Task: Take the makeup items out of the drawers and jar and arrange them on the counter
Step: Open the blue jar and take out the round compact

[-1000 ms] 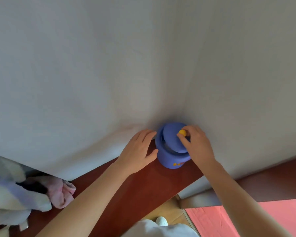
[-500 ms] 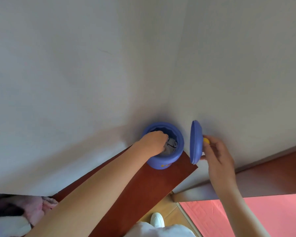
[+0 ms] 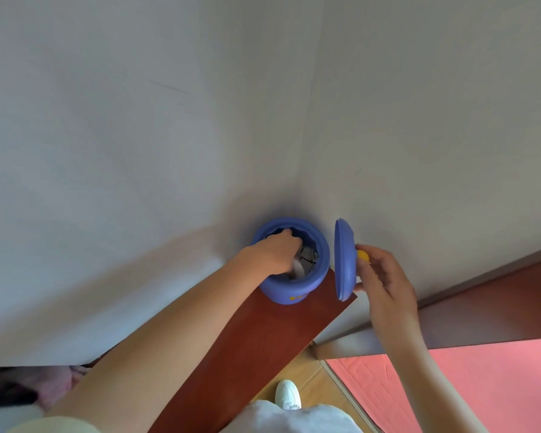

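Observation:
A round blue jar stands on the reddish-brown counter in the corner where two white walls meet. My left hand reaches down into the jar's mouth, its fingers hidden inside among pale and dark items. Whether it grips anything cannot be told. My right hand holds the blue lid by its yellow knob, tilted on edge just right of the jar.
The counter ends right beside the jar, with wooden floor, a pink mat and my white shoe below. Pink and dark cloth lies at the far left.
My right hand lifted the lid off the jar and swung it to the right. My left hand went from the jar's side into its mouth and has reached deeper.

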### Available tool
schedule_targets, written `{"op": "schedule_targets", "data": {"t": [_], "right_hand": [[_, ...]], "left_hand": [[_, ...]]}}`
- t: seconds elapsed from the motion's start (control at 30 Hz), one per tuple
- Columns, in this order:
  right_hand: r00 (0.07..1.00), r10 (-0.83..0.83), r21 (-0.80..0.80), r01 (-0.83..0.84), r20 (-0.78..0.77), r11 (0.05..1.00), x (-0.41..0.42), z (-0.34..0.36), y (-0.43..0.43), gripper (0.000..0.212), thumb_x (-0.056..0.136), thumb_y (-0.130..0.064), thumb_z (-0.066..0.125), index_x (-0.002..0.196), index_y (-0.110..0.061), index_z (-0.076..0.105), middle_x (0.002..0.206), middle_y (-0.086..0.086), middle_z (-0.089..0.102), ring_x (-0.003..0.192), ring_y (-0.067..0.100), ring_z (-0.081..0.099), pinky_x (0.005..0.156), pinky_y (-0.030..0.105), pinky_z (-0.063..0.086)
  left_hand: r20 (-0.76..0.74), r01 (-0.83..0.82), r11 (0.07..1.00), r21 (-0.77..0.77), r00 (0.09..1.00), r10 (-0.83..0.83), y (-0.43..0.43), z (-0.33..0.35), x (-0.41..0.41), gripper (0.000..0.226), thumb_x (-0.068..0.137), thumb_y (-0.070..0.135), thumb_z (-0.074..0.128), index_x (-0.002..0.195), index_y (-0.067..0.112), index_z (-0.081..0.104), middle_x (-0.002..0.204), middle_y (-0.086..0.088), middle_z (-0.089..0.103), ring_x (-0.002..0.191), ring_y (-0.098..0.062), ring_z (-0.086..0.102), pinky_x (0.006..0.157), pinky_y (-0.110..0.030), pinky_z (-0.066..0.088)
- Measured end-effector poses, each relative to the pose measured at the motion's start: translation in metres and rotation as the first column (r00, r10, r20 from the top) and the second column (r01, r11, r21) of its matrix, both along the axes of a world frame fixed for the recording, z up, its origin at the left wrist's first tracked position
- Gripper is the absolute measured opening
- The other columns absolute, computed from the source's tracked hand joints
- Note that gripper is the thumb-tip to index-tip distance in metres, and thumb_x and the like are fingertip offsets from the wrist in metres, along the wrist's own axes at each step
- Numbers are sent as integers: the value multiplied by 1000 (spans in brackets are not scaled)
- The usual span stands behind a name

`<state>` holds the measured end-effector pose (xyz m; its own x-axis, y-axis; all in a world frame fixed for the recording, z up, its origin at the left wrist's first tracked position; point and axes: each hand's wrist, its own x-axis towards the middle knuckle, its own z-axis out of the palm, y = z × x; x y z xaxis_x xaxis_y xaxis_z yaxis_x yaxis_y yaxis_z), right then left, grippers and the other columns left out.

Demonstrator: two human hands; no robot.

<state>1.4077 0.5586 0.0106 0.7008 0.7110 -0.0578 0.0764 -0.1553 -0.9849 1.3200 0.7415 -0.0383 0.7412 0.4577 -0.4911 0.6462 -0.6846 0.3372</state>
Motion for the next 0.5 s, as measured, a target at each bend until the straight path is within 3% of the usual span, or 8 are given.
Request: {"op": "schedule_targets", "data": {"t": [0.13, 0.23, 0.33, 0.4, 0.5], "right_hand": [[1000, 2, -4, -2, 12, 1000, -2, 2, 3, 16, 94, -20, 51, 105, -23, 62, 97, -3, 68, 73, 3, 66, 74, 31, 52], [1000, 11, -6, -11, 15, 1000, -3, 4, 5, 16, 94, -18, 51, 106, -22, 62, 97, -3, 67, 71, 0, 65, 75, 30, 51], [998, 21, -9, -21, 58, 1000, -2, 5, 10, 16, 94, -20, 51, 106, -23, 62, 99, -5, 67, 74, 0, 65, 73, 27, 50], [994, 48, -22, -46, 95, 999, -1, 5, 15, 15, 94, -24, 51, 103, -30, 61, 100, -8, 66, 79, 3, 65, 73, 23, 49], [977, 105, -65, -94, 184, 993, 0, 4, 26, 13, 94, -29, 51, 99, -37, 58, 102, -10, 64, 89, 11, 64, 77, 24, 49]], "left_hand": [[209, 5, 1000, 23, 978, -10, -4, 18, -14, 20, 83, 27, 61, 92, 18, 44, 89, 4, 52, 77, -16, 50, 62, -27, 35], [472, -102, 995, 10, 878, 85, -6, 31, -34, 30, 80, 32, 68, 94, 16, 47, 90, 7, 52, 82, -18, 51, 67, -31, 40], [680, -276, 950, -145, 669, 299, -10, 40, -59, 31, 80, 27, 71, 103, 19, 53, 94, 14, 57, 86, -7, 54, 73, -17, 41], [763, -392, 877, -277, 465, 448, -16, 47, -79, 33, 78, 28, 72, 104, 31, 52, 91, 20, 58, 80, 3, 55, 69, -8, 41], [751, -499, 720, -483, 186, 633, -31, 46, -114, 32, 70, 43, 64, 99, 40, 53, 84, 14, 62, 75, 2, 59, 66, -10, 44]]}}
